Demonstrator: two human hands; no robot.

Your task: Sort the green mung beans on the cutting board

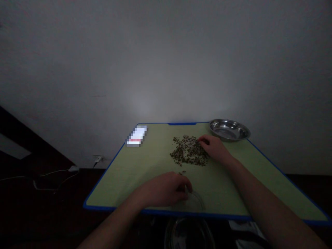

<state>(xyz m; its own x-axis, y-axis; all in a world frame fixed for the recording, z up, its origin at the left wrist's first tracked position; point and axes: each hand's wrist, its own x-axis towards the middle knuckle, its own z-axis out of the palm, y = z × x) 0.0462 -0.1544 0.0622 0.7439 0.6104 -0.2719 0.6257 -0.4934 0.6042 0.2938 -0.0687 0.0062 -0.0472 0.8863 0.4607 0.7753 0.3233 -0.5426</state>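
Small dark brown grains (190, 152), like peppercorns, lie spread in a loose patch on the pale green tabletop (145, 159). At the patch's right edge is my right hand (213, 148), its thumb and fingertips pinched together; whatever they hold is too small to make out. Close to the front edge, my left hand (168, 188) curls its fingers at the rim of a clear, round, shallow dish (198, 200). The dish is faint and partly hidden by that hand, so its contents cannot be made out. A few stray grains (183, 172) lie just beyond the left hand.
A shiny steel bowl (229, 130) stands at the back right corner. A lit phone (137, 135), blurred out, lies at the back left. Below the front edge is a round glass-like vessel (189, 233). The wall (166, 69) rises behind; white cables (55, 188) run at left.
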